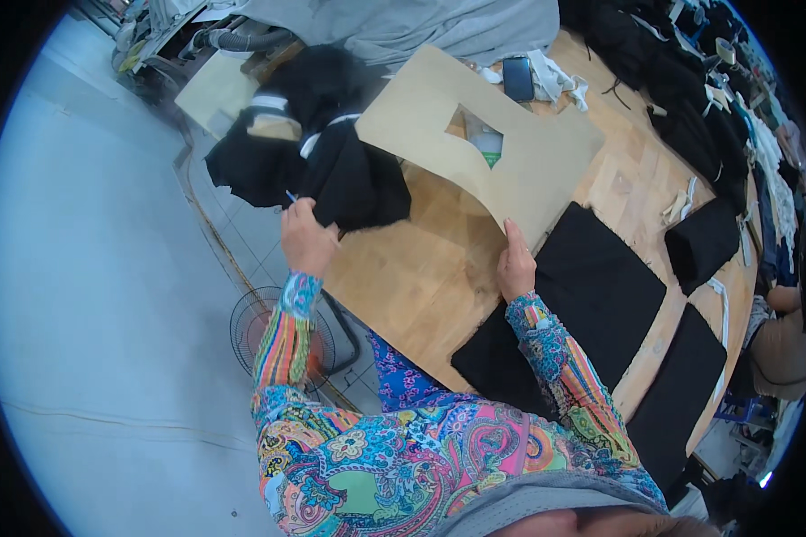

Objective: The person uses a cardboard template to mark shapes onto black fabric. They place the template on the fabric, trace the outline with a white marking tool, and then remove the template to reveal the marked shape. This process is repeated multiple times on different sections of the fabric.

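Observation:
My left hand (306, 234) grips the edge of a black fabric piece (354, 179) from a pile with white stripes at the table's left end; a thin blue pen-like tip shows by the fingers. My right hand (516, 265) pinches the lower corner of a large tan cardboard template (528, 148) with a cut-out window, lifted off the wooden table (421, 268). A flat black cloth panel (591, 295) lies just right of that hand.
More black panels (703, 242) and white strips lie along the table's right side. A dark phone (518, 79) rests at the far end. A floor fan (260, 331) stands below the table edge. Another person's arm (784, 336) is at the right.

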Available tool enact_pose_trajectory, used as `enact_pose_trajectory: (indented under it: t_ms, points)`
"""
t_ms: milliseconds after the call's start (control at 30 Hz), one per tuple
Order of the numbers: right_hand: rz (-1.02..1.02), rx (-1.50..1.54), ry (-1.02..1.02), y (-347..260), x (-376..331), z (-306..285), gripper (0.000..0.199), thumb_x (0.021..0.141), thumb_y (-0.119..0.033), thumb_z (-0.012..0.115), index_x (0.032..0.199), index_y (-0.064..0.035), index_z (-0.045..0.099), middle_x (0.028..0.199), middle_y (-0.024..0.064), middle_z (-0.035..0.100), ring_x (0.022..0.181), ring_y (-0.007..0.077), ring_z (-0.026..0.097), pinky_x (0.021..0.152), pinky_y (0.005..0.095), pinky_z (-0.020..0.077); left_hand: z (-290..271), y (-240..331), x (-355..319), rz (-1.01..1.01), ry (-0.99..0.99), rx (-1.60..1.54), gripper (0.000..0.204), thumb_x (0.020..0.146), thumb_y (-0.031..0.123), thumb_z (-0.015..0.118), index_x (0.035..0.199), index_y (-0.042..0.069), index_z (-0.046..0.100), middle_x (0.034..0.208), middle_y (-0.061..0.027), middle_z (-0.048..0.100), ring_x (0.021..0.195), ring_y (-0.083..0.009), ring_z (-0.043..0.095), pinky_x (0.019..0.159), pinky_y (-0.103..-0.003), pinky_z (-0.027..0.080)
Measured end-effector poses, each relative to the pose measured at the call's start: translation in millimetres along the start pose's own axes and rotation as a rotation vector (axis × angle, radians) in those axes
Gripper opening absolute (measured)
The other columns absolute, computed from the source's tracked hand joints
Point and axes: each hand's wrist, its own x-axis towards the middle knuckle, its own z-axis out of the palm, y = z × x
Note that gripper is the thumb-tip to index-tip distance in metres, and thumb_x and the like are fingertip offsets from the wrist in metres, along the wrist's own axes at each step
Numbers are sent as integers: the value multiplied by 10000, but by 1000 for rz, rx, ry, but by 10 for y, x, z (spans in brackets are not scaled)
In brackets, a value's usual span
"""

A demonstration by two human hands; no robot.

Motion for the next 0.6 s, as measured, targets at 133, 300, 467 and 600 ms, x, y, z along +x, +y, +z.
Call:
enact_pose_trajectory:
  t_ms: [133,300,467,600]
  points:
    - [-7,15,11,60,4,-91,592,752,122,469,1324,-24,441,1274,192,537,1171,342,532,947,392,476,-132,161,-339,-60,-64,13,478,619,90,780,1014,37,518,997,-149,559,974,-350,518,838,-423,449]
    - [-27,56,31,-44,44,-79,603,747,128,470,1325,-42,450,1281,186,535,1182,325,527,956,390,468,46,-16,-734,4,-191,74,494,630,173,796,1015,37,519,1129,-166,544,1028,-354,504,858,-435,428]
    - [-7,109,62,-3,35,-77,571,776,119,464,1322,-51,463,1277,185,541,1172,322,536,952,384,467,14,122,-832,-5,-88,97,528,653,285,818,1012,46,515,1246,-197,519,1141,-355,470,917,-440,374]
    - [-20,103,77,46,23,-103,568,771,124,462,1313,-45,471,1277,188,541,1176,322,534,961,380,461,24,370,-837,57,109,-242,467,700,238,808,993,45,500,1257,-212,515,1143,-348,498,949,-416,402]
